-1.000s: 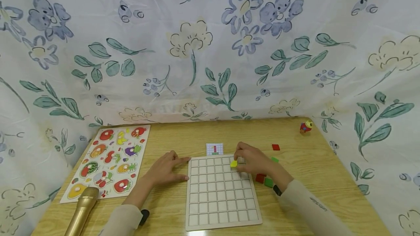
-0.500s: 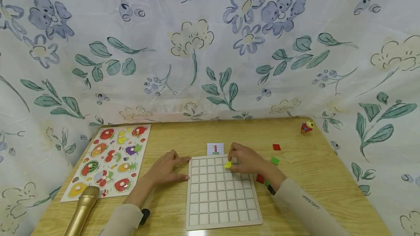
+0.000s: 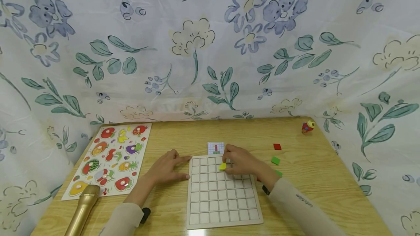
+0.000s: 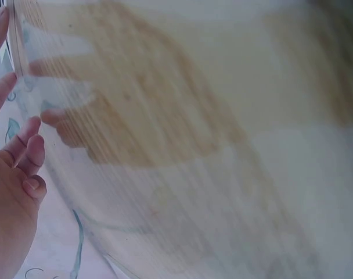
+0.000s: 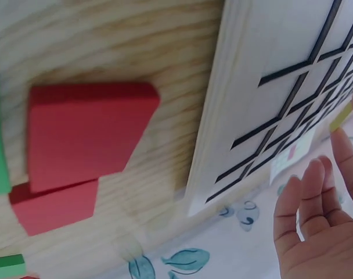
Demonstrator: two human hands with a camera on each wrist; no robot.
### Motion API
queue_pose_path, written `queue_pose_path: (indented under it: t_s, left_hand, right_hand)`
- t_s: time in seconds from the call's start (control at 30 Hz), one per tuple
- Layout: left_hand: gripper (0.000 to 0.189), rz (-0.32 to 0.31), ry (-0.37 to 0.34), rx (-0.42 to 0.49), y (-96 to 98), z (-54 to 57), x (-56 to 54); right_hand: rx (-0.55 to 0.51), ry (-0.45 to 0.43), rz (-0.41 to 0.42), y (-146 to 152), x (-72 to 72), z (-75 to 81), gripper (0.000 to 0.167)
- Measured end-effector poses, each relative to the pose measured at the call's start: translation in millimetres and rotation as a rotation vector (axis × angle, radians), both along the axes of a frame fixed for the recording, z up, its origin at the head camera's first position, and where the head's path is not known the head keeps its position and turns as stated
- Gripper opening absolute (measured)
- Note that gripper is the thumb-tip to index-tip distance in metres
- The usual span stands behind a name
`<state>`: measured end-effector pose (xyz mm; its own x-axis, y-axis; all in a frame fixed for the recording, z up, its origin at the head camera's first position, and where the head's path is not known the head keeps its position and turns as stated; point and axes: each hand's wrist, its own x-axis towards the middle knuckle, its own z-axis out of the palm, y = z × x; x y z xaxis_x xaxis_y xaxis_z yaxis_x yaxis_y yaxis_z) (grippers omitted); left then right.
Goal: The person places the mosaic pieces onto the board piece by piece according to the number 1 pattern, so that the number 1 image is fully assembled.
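A pale wooden grid board (image 3: 213, 196) lies on the table with its squares facing up. My right hand (image 3: 241, 161) is over the board's upper part and pinches a small yellow tile (image 3: 222, 166) between thumb and fingertips. In the right wrist view the same yellow tile (image 5: 341, 116) shows at the fingertips, above the grid. My left hand (image 3: 165, 168) lies at the board's left edge, index finger and thumb extended, their tips right at the rim. Just behind the board is a small printed card (image 3: 215, 148) with a coloured grid pattern.
Right of the board lie a red tile (image 3: 277, 146) and green tiles (image 3: 275, 160); more red tiles (image 5: 89, 133) show close up in the right wrist view. A fruit puzzle board (image 3: 144, 152) and gold microphone (image 3: 83, 207) are at left, a toy figure (image 3: 307, 127) far right.
My right hand has moved left across the board's upper rows, carrying the yellow tile. My left hand has stayed at the board's left edge.
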<state>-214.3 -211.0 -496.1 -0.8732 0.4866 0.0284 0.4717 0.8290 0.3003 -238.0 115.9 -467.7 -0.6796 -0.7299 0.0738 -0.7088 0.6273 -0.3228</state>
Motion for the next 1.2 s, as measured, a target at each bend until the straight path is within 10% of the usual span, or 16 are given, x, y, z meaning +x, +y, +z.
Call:
queue_pose_path:
  t_s: [1.2]
  left_hand:
    - [0.072, 0.041, -0.048, -0.001, -0.8, -1.2, -1.8]
  right_hand:
    - [0.049, 0.045, 0.046, -36, -2.4, -4.3, 0.017]
